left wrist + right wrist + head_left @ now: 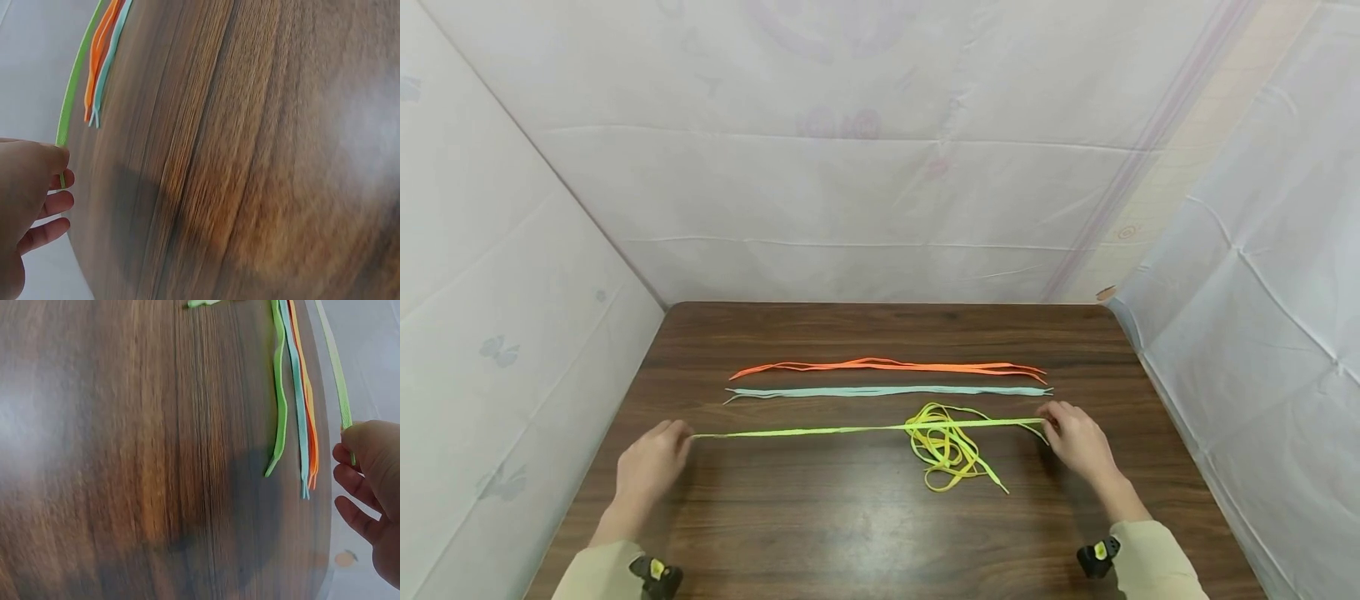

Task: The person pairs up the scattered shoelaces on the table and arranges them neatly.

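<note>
A flat yellow-green shoelace (pixel 820 431) is stretched nearly straight between both hands, above the dark table. My left hand (pixel 651 465) pinches one end between thumb and index finger; in the left wrist view the short tip of that shoelace (pixel 69 100) pokes out below the thumb. At the right, my right hand (pixel 1082 442) pinches the other end, its tip also showing past the fingers in the right wrist view. Under the taut lace, right of the middle, lies a loose tangle of yellow and green shoelace (pixel 947 448), one end of which runs toward the right hand.
Farther back, orange shoelaces (pixel 955 367) lie lengthwise on the wooden table (pixel 820 533). Light blue shoelaces (pixel 887 390) lie parallel to them, closer to the hands. White sheeting (pixel 850 200) hangs behind the table and along both sides.
</note>
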The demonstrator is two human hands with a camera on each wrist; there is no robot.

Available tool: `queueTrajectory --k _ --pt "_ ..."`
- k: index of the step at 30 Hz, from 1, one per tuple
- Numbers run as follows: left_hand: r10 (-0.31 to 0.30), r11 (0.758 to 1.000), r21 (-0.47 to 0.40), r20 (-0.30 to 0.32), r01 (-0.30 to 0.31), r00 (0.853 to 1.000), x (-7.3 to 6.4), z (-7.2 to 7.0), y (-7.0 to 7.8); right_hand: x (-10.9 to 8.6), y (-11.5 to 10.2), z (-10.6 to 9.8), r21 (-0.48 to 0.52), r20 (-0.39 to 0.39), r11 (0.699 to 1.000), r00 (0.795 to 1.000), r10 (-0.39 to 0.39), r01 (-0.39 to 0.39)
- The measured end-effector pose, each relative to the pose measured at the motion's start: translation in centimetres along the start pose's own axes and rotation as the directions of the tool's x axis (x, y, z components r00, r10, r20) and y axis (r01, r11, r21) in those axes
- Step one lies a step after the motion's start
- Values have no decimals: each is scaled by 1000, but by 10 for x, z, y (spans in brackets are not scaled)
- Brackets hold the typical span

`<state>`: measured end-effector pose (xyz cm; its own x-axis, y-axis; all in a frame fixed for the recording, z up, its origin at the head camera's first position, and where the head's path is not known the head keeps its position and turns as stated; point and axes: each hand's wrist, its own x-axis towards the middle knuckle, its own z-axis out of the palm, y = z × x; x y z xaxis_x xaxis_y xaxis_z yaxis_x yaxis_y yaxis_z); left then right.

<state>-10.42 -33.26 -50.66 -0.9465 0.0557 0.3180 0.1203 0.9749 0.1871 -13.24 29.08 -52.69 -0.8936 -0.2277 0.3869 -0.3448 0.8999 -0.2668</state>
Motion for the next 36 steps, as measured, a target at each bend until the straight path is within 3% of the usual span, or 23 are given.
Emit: queueTrajectory --k 13,24,29,36 --pt "-8 1000 -14 55 8 998 27 17 10 17 23 3 -3 24 998 998 58 -58" --pt "-34 999 -37 32 35 999 50 30 17 34 34 10 -11 62 988 986 152 -151" --pt "-94 994 -41 102 99 990 61 35 23 36 34 13 -5 130 977 969 212 -214" --pt "-161 985 -26 227 171 961 62 38 25 32 33 19 -2 166 973 960 227 -230"
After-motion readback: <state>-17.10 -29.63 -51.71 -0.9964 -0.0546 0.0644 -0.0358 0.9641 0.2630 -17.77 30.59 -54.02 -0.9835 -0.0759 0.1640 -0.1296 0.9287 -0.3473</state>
